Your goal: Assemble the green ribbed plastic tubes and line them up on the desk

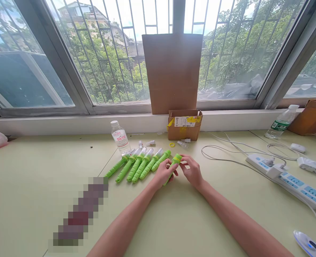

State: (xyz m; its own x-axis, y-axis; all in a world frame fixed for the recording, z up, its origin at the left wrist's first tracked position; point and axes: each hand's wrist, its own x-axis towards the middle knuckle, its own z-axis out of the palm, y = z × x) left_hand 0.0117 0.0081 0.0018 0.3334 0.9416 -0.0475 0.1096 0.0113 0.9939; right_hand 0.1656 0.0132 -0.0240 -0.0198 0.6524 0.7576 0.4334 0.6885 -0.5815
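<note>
From the head camera, both forearms reach out over a pale green table towards a window sill. The left hand wraps its curled fingers around the handle of a green brush, which lies slanted between the two hands near the middle of the table, its bristled head pointing up and away. The right hand meets that head from the other side, thumb and forefinger pinching at the bristle end; whether there is a small cap or part between those fingertips I cannot tell, as the spot is too small to read. Just to the left of the hands lies a row of green brushes, side by side and slanted the same way, most with clear caps on their far ends. Behind the row stands a water bottle with a white cap, upright. A small open cardboard box sits against the sill, with a taller cardboard sheet propped against the window above it. A yellow ring and a few small clear pieces lie in front of the box. To the right, a white power strip with its cables runs across the table, and a second bottle leans near the sill.
</note>
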